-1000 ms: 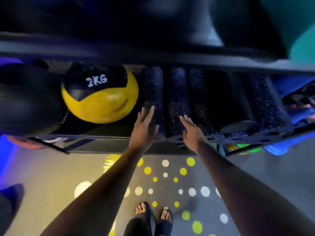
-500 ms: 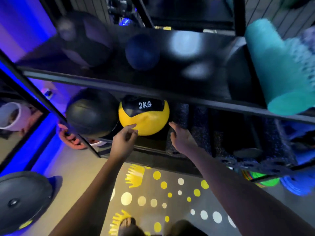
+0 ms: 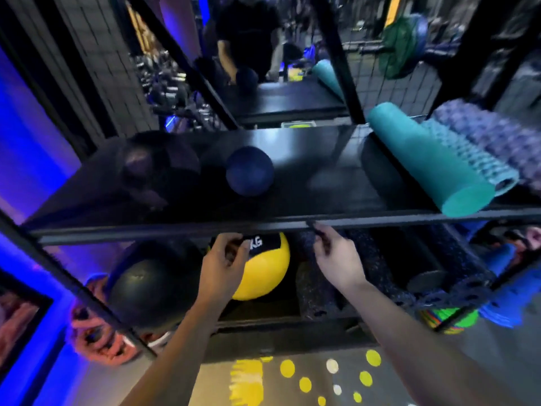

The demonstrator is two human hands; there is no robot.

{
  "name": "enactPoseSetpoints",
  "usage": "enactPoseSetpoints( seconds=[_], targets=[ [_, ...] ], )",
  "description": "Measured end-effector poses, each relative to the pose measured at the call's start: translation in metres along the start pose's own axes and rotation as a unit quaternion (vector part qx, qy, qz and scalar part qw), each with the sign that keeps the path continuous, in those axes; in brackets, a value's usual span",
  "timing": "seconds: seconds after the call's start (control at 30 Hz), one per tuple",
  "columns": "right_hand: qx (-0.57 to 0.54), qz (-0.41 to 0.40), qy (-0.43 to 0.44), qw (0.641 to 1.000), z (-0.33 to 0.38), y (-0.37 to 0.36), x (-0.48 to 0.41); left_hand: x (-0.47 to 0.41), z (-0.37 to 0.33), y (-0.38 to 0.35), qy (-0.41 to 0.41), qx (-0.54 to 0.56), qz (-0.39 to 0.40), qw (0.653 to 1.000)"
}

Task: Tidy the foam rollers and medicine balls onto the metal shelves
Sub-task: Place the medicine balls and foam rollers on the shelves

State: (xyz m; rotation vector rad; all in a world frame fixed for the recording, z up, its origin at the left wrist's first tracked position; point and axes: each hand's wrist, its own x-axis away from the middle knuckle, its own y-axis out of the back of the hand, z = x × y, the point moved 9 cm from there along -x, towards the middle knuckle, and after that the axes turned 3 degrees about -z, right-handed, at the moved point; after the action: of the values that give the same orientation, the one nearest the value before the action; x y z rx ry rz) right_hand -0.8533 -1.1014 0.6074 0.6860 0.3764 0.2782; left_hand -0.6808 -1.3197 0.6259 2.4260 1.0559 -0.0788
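While both hands hover mid-frame, the gear sits racked on the black metal shelves [image 3: 175,230].
Now the left hand [image 3: 224,266] hangs loosely curled in front of the glossy yellow medicine ball [image 3: 263,273], contact unclear; the right hand [image 3: 336,260], loosely curled too and empty, is above the speckled black foam rollers [image 3: 316,288]. Higher up: round navy ball [image 3: 249,170] centre, smooth teal roller [image 3: 433,165] and knobbly roller [image 3: 483,142] at right.

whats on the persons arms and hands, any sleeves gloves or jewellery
Nothing worn shows: the left forearm and right forearm are bare, no sleeves in view; the left hand and right hand are gloveless. No watch or ring is visible, though the picture is blurred.
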Motion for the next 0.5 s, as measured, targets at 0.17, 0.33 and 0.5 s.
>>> enactPoseSetpoints(
  seconds=[0.17, 0.33, 0.5],
  targets=[
    [-0.014, -0.173, -0.025, 0.985, -0.009, 0.114, -0.014, -0.028, -0.092, -0.086, -0.083, 0.045, 0.067, 0.993],
    [0.072, -0.254, -0.080, 0.961, -0.069, 0.233, -0.028, -0.019, -0.181, -0.185, -0.173, 0.073, 0.167, 0.968],
    [0.140, -0.252, -0.085, 0.954, -0.122, 0.310, -0.043, -0.016, -0.226, -0.274, -0.199, 0.059, 0.200, 0.957]
  ],
)
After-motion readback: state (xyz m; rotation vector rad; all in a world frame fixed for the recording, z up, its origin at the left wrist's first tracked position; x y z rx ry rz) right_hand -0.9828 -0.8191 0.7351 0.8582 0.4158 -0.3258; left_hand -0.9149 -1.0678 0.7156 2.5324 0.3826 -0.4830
